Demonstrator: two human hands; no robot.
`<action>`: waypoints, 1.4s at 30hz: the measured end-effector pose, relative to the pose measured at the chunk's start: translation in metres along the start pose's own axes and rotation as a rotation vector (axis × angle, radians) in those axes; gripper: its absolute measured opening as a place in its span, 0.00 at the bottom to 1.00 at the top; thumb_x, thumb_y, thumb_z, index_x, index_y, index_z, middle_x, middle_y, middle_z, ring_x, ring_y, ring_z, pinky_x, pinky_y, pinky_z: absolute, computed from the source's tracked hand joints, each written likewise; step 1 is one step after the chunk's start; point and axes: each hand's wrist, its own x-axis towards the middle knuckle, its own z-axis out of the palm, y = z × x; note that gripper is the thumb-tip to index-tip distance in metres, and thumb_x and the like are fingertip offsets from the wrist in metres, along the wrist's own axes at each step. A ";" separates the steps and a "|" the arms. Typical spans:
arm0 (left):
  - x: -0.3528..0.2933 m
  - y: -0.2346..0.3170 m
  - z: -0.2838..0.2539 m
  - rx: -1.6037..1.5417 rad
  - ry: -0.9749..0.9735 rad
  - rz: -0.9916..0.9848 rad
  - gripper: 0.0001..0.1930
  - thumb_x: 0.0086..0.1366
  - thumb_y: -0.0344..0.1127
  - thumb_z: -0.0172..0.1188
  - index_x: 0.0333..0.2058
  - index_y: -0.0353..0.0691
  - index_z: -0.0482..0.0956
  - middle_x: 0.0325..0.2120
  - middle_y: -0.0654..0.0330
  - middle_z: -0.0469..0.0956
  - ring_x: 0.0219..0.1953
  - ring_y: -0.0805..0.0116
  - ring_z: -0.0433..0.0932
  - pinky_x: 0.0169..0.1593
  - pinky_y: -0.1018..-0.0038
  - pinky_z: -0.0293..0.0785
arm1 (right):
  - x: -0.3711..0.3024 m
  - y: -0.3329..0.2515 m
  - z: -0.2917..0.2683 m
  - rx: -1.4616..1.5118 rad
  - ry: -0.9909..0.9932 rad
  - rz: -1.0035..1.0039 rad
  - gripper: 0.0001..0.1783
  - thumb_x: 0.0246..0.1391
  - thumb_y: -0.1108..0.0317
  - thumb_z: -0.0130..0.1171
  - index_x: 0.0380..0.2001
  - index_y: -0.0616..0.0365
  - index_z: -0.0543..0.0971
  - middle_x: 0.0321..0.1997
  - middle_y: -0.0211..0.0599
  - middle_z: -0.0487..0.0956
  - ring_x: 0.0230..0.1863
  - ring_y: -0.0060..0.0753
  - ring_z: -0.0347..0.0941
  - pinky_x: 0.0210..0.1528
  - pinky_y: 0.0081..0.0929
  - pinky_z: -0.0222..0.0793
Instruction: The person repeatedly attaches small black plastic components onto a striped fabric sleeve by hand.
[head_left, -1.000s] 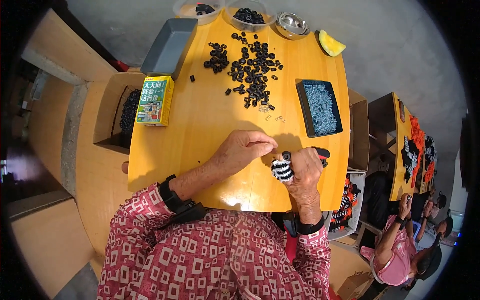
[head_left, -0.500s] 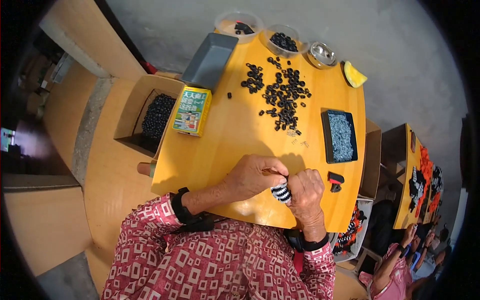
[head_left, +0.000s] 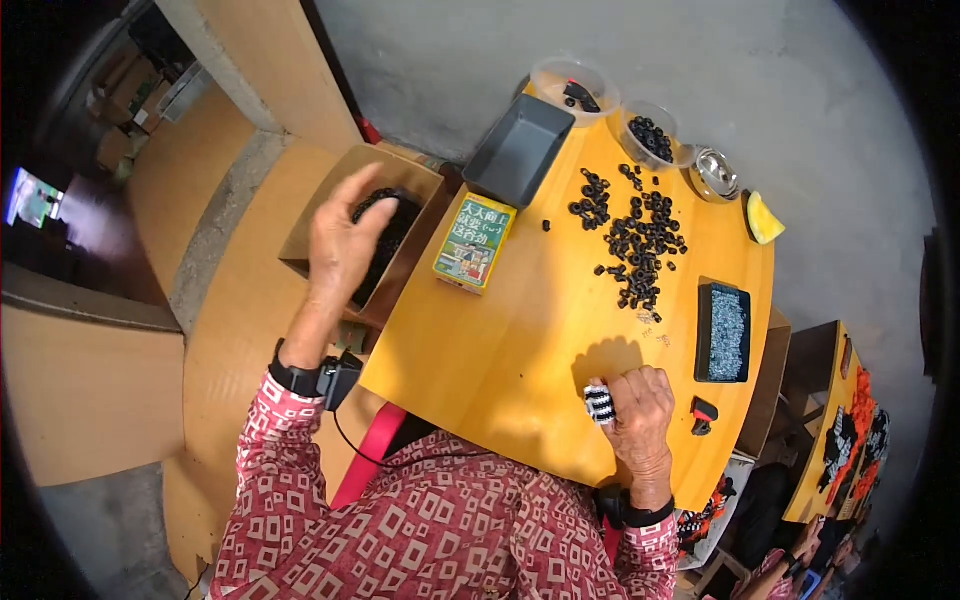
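My left hand (head_left: 340,240) is raised over the cardboard box (head_left: 425,200) left of the table, its thumb and fingers spread with nothing visible between them. Small round black pieces (head_left: 385,250) lie inside that box, partly hidden by the hand. My right hand (head_left: 642,415) is closed around a small black-and-white striped knitted piece (head_left: 599,403), held above the table's near edge. Part of the piece is hidden in the fist. Loose black ring-like pieces (head_left: 645,240) are scattered across the far middle of the yellow table (head_left: 500,370).
A green-yellow carton (head_left: 475,243) and an empty grey tray (head_left: 520,150) stand at the left edge. Clear tubs (head_left: 655,138), a metal bowl (head_left: 714,177) and a yellow fruit wedge (head_left: 764,220) line the back. A black tray of small grey pieces (head_left: 723,335) and a red-black tool (head_left: 704,416) are right.
My left hand has left the striped piece and swung left over the cardboard box, its fingers opening. The right hand still holds the piece. The whole view has shifted leftward.
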 end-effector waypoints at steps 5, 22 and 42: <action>-0.029 0.086 0.006 -0.527 -0.485 -0.281 0.19 0.66 0.26 0.58 0.56 0.35 0.75 0.53 0.56 0.78 0.55 0.67 0.76 0.59 0.72 0.71 | 0.000 0.002 0.008 -0.002 -0.001 0.051 0.10 0.42 0.72 0.69 0.28 0.59 0.78 0.24 0.38 0.72 0.27 0.42 0.68 0.31 0.38 0.63; -0.086 0.232 0.059 -2.171 -1.774 -0.418 0.49 0.63 0.64 0.57 0.61 0.17 0.61 0.59 0.33 0.68 0.63 0.49 0.70 0.63 0.56 0.69 | -0.018 0.011 0.015 -0.024 -0.048 0.068 0.08 0.45 0.71 0.67 0.26 0.58 0.76 0.23 0.36 0.69 0.27 0.41 0.67 0.34 0.36 0.63; -0.098 0.225 0.049 -2.097 -1.533 -0.499 0.51 0.60 0.66 0.60 0.62 0.18 0.61 0.56 0.34 0.71 0.57 0.47 0.75 0.56 0.61 0.76 | 0.003 0.011 0.018 0.010 -0.079 0.008 0.08 0.45 0.71 0.68 0.27 0.59 0.78 0.23 0.37 0.71 0.27 0.42 0.68 0.33 0.38 0.65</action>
